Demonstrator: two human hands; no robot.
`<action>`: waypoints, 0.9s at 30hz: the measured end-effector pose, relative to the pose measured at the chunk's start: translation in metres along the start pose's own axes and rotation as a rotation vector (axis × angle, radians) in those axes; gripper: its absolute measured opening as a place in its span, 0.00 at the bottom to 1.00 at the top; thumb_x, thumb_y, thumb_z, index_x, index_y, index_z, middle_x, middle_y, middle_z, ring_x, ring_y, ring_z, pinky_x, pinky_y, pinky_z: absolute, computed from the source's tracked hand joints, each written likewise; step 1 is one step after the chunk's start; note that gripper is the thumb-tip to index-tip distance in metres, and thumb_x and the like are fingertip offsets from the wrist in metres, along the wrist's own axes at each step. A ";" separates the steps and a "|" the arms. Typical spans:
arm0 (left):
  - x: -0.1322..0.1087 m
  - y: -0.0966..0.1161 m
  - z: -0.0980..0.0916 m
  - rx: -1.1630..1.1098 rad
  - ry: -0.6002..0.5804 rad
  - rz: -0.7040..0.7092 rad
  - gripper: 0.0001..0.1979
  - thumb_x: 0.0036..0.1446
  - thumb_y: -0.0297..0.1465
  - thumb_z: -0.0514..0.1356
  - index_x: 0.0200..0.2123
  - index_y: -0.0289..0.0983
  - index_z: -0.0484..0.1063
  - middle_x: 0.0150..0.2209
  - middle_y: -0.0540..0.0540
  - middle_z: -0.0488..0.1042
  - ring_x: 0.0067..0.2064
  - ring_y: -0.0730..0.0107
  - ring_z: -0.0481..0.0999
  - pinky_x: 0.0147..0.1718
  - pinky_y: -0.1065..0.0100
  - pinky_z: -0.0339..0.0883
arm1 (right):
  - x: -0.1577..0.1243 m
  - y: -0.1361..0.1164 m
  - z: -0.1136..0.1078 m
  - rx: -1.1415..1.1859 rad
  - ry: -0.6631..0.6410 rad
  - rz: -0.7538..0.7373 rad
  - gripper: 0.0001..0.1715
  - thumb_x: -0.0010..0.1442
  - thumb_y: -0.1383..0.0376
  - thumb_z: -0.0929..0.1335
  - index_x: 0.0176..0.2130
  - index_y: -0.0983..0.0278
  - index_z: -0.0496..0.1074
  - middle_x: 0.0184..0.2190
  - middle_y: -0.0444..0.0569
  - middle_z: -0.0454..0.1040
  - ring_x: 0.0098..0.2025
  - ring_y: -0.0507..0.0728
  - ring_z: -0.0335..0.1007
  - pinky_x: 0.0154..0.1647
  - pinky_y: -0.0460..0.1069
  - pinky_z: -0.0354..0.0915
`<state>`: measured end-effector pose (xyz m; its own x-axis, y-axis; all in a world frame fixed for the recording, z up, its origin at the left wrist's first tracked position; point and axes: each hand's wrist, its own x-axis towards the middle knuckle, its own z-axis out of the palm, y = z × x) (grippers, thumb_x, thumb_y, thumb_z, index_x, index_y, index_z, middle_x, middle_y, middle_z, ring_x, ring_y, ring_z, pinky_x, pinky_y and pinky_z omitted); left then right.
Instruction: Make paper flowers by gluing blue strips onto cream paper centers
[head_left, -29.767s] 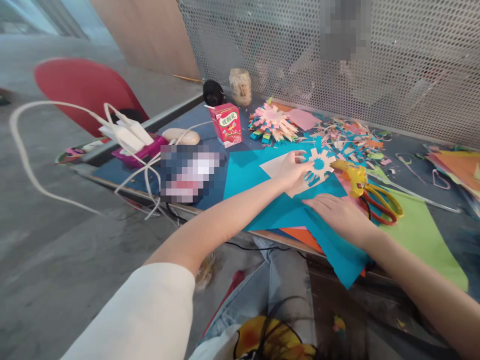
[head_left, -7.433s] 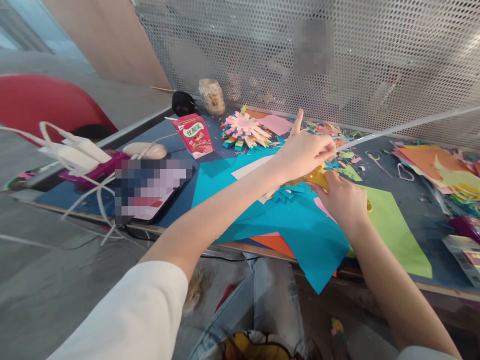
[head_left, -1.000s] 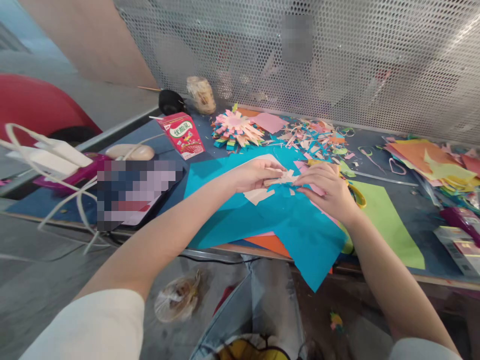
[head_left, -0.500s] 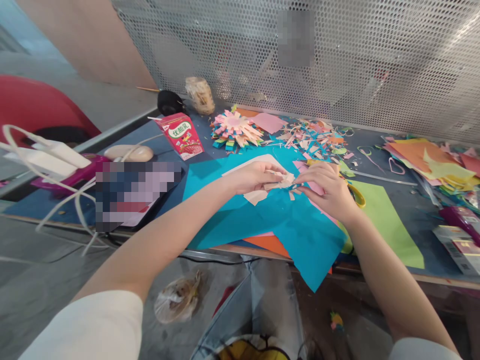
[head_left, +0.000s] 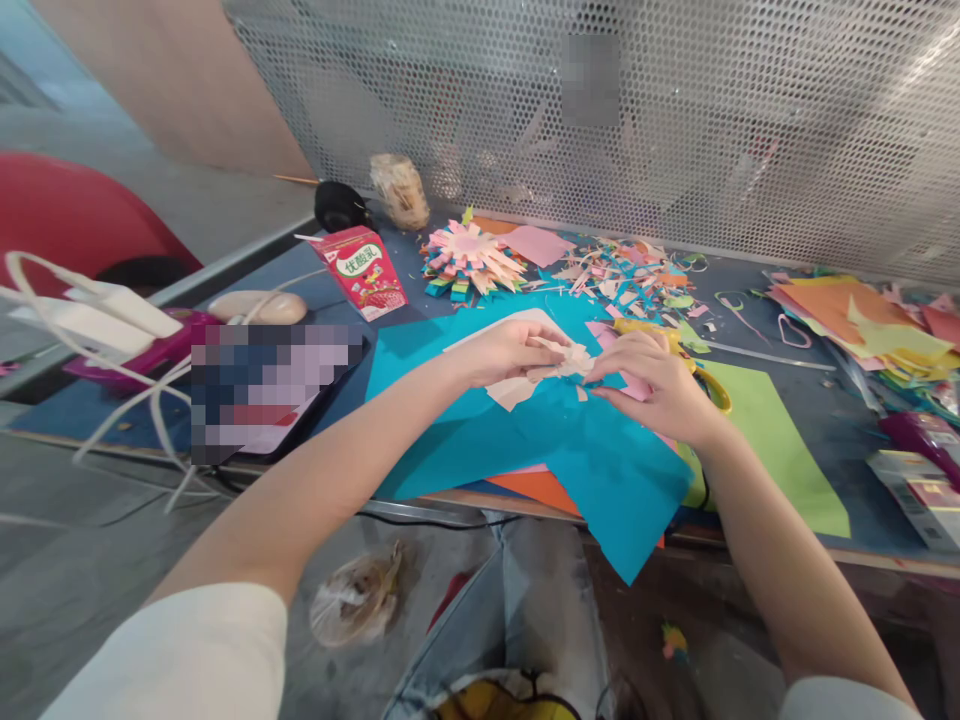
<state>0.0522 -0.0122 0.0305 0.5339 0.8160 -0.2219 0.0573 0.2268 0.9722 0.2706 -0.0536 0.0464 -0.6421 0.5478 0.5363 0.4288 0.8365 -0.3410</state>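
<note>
A small pale-pink fringed paper flower [head_left: 571, 360] is pinched between the thumb and fingers of my left hand [head_left: 514, 353], above a blue paper sheet [head_left: 450, 425]. On the flower's other side, my right hand [head_left: 649, 375] has thumb and fingertips closed at the fringe. A pale-pink paper sheet [head_left: 510, 393] lies under my left hand. Partly hidden behind my right hand is a yellow-handled tool [head_left: 716, 388], with green paper [head_left: 787, 440] beneath it.
A large multicoloured paper flower [head_left: 472, 255] and paper scraps [head_left: 626, 275] lie at the back, before a perforated metal panel [head_left: 465, 110]. To the left are a red drink carton [head_left: 367, 275], a tablet-like device [head_left: 277, 400] and white cables [head_left: 157, 400]. Coloured paper [head_left: 862, 315] is piled right.
My right fingertips have shifted slightly along the fringe, and the small flower's strips look more spread. My left hand keeps its hold in nearly the same place.
</note>
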 end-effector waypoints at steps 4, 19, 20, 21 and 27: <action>0.001 -0.003 -0.002 0.048 -0.009 0.033 0.16 0.50 0.28 0.65 0.43 0.34 0.69 0.26 0.51 0.70 0.22 0.82 0.66 0.19 0.77 0.55 | 0.000 0.001 0.000 0.027 0.028 -0.028 0.03 0.58 0.65 0.68 0.36 0.58 0.71 0.35 0.44 0.77 0.42 0.55 0.70 0.52 0.57 0.61; 0.004 -0.013 -0.005 0.080 -0.054 0.089 0.19 0.48 0.33 0.66 0.44 0.35 0.70 0.32 0.47 0.75 0.31 0.76 0.75 0.28 0.75 0.63 | -0.001 0.004 0.002 -0.023 -0.045 0.028 0.06 0.60 0.62 0.67 0.39 0.57 0.72 0.38 0.45 0.77 0.45 0.57 0.69 0.52 0.58 0.58; 0.004 -0.013 -0.005 0.078 -0.054 0.090 0.19 0.47 0.33 0.66 0.44 0.35 0.71 0.33 0.47 0.76 0.32 0.76 0.75 0.29 0.75 0.64 | 0.000 0.003 0.002 -0.024 -0.053 0.033 0.07 0.60 0.62 0.66 0.40 0.57 0.72 0.38 0.45 0.77 0.45 0.57 0.69 0.51 0.58 0.58; 0.004 -0.013 -0.005 0.076 -0.055 0.090 0.19 0.47 0.32 0.66 0.44 0.35 0.71 0.33 0.47 0.76 0.32 0.75 0.76 0.30 0.74 0.64 | 0.000 0.003 0.002 -0.025 -0.057 0.038 0.07 0.60 0.62 0.66 0.40 0.57 0.72 0.38 0.45 0.77 0.44 0.56 0.69 0.51 0.58 0.58; 0.004 -0.014 -0.006 0.084 -0.061 0.102 0.20 0.47 0.33 0.67 0.44 0.36 0.71 0.34 0.46 0.76 0.34 0.73 0.76 0.34 0.72 0.66 | 0.001 0.001 0.001 0.000 -0.098 0.084 0.06 0.60 0.63 0.66 0.39 0.57 0.73 0.37 0.45 0.77 0.44 0.57 0.69 0.50 0.58 0.58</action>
<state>0.0484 -0.0088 0.0160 0.5907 0.7980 -0.1194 0.0692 0.0974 0.9928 0.2699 -0.0519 0.0455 -0.6633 0.6140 0.4279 0.4832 0.7879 -0.3817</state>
